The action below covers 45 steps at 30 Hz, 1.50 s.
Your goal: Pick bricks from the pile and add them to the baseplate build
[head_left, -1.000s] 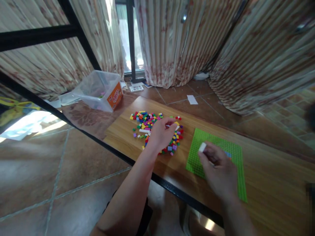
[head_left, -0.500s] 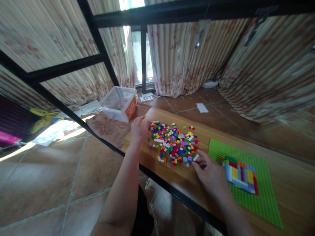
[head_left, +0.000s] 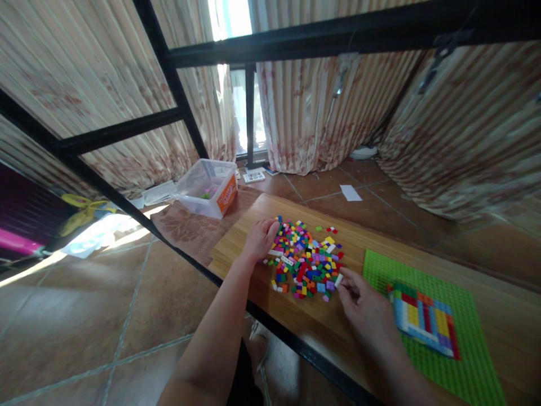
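Note:
A loose pile of small coloured toy bricks [head_left: 313, 265] lies spread on the wooden table. My left hand [head_left: 260, 239] rests at the pile's left edge, its fingers loosely stretched out over the bricks there and partly hiding them. At the pile's right side, my right hand [head_left: 361, 299] pinches a white brick [head_left: 338, 280] between thumb and fingertips. Right of that hand lies a green baseplate [head_left: 473, 332], bearing a flat built patch of coloured bricks [head_left: 425, 318] in stripes of white, yellow, red and blue.
A clear plastic bin [head_left: 203, 194] with an orange label stands on a brown mat [head_left: 186, 225] beyond the table's left end. A black metal frame [head_left: 296, 48] crosses above. Papers [head_left: 350, 193] lie on the tiled floor before long curtains [head_left: 296, 118].
My left hand has moved right, onto the pile's left edge. My right hand keeps hold of the white brick at the pile's side. The whole view has shifted slightly.

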Available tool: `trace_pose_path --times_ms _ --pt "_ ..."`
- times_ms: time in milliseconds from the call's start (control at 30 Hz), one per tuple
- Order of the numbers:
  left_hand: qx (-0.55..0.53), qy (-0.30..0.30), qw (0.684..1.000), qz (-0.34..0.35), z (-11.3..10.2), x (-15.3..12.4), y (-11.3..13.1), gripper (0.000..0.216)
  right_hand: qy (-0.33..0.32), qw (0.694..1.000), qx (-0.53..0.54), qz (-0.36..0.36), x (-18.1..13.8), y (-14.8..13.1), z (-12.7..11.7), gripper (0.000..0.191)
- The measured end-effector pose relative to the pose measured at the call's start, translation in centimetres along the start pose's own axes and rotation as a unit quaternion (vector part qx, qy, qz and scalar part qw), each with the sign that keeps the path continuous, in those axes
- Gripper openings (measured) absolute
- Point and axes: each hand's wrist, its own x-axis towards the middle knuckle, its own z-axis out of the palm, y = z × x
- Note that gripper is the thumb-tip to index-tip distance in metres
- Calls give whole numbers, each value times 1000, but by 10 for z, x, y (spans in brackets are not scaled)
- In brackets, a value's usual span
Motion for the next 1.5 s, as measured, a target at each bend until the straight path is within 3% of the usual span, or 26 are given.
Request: trace_pose_path --times_ms 333,533,700,833,933,1067,1267,1400,1500 --pt "-117 10 993 -30 1 -22 27 47 9 1000 11 0 3 -3 -2 41" --pt "-195 71 975 -85 -10 -23 32 45 86 995 42 -22 3 -3 -7 38" --pt "-225 119 959 -124 -23 -21 39 37 152 987 48 -10 47 -12 -12 43" --pt "-313 156 926 -140 -38 -28 49 34 93 993 -21 -75 108 -23 -2 43" --pt "-363 171 902 -161 -53 -33 51 34 20 993 -67 -93 129 -25 9 41" --pt "-384 200 881 -192 -68 -36 48 36 -39 988 -92 -119 113 -27 16 48" --pt "-427 182 862 -203 -74 -39 46 29 -79 986 -65 -132 81 -40 10 47" --pt "-434 193 854 -211 -80 -42 43 25 -48 989 -78 -120 100 -54 10 45" --pt "-434 205 850 -216 -85 -42 41 24 -38 983 -104 -146 127 -79 25 44"
